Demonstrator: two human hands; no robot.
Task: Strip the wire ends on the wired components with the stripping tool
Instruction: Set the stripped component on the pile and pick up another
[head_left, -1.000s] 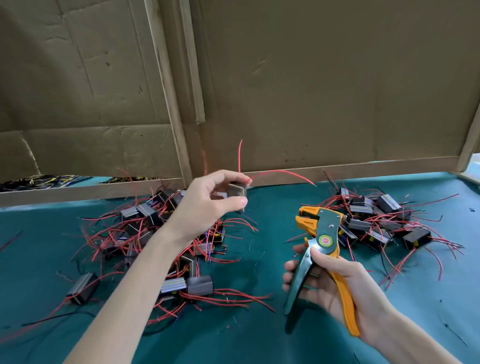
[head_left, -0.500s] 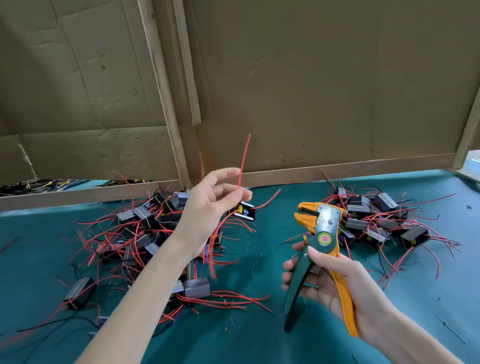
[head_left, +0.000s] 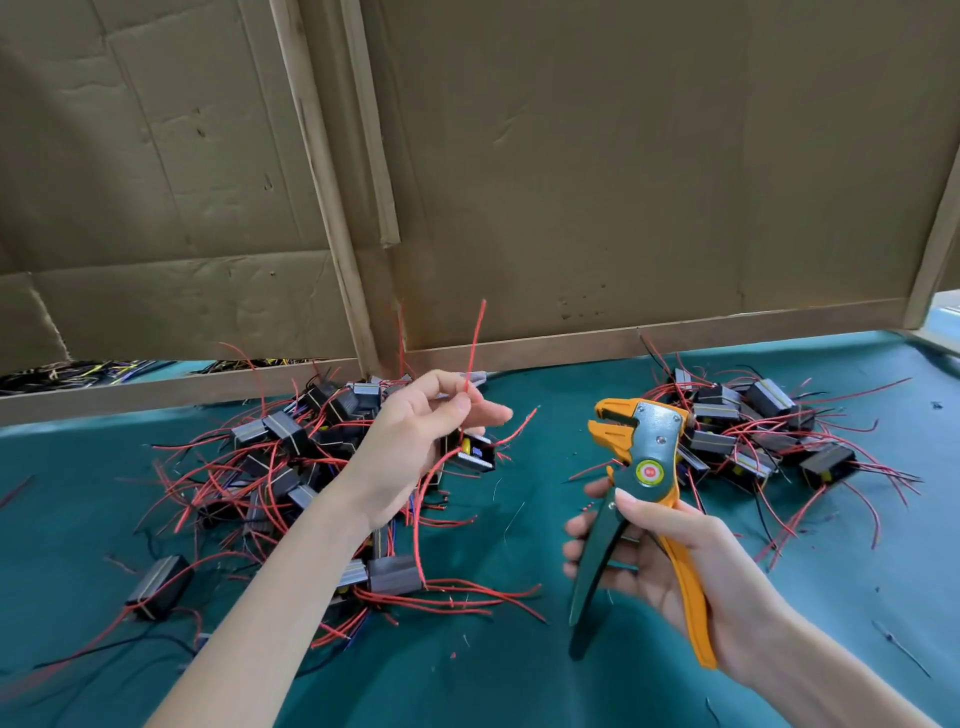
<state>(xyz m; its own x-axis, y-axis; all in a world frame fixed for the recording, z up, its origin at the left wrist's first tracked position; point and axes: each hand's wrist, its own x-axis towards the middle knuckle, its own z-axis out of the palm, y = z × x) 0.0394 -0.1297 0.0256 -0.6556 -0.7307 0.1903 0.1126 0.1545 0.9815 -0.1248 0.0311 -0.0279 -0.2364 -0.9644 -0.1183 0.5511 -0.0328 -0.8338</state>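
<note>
My left hand (head_left: 415, 441) pinches a red wire (head_left: 475, 338) between thumb and fingers; the wire sticks upward. Its small black component (head_left: 475, 452) hangs just below the hand. My right hand (head_left: 670, 566) grips the orange and green stripping tool (head_left: 641, 467) by its spread handles, jaws open and pointing up-left. The tool's jaws are a short way to the right of the held wire and do not touch it.
A heap of black components with red wires (head_left: 291, 462) lies left on the green mat (head_left: 493, 675). A second heap (head_left: 753, 431) lies at the right. Cardboard walls (head_left: 623, 156) with a wooden rail close off the back.
My left hand let the component drop out of its fingers and now pinches one of its red wires, which points up. The right hand and tool barely moved.
</note>
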